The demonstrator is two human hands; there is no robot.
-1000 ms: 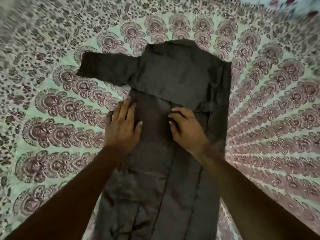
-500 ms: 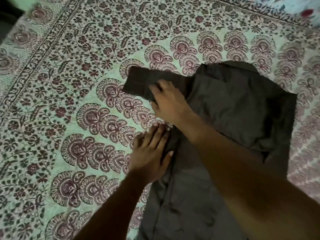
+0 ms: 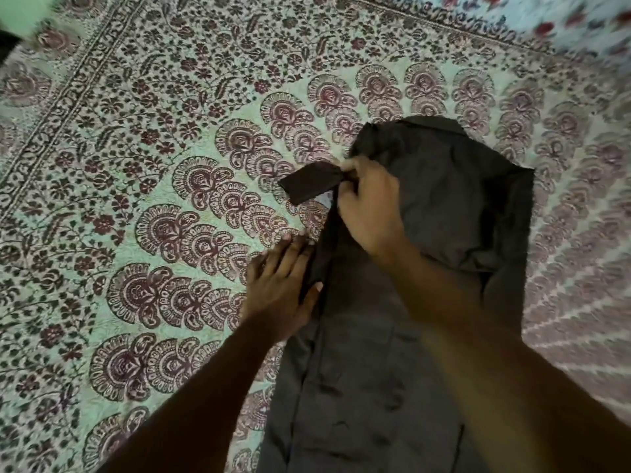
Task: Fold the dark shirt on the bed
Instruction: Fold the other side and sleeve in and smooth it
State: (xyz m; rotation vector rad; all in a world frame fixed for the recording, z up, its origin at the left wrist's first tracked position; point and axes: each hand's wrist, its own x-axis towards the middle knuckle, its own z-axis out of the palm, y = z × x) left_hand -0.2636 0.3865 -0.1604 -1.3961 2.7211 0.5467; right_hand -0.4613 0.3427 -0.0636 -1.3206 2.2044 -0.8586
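Note:
The dark shirt (image 3: 454, 206) lies lengthwise on the patterned bedspread (image 3: 153, 199), collar end far from me, its right side folded in. My right hand (image 3: 368, 206) grips the left sleeve (image 3: 309, 182) near the shoulder and holds it lifted, with the sleeve end sticking out to the left. My left hand (image 3: 280, 285) lies flat with straight fingers, pressing the shirt's left edge onto the bed just below the sleeve.
The bedspread's paisley and floral print covers the whole bed, with wide room to the left of the shirt. A lighter flowered cloth (image 3: 563, 18) shows at the top right corner. The bed's dark edge (image 3: 6, 46) sits at the far top left.
My right hand crossed from the shirt's middle to the left sleeve, gripped it and pulled it in toward the body. My left hand moved to the shirt's left edge.

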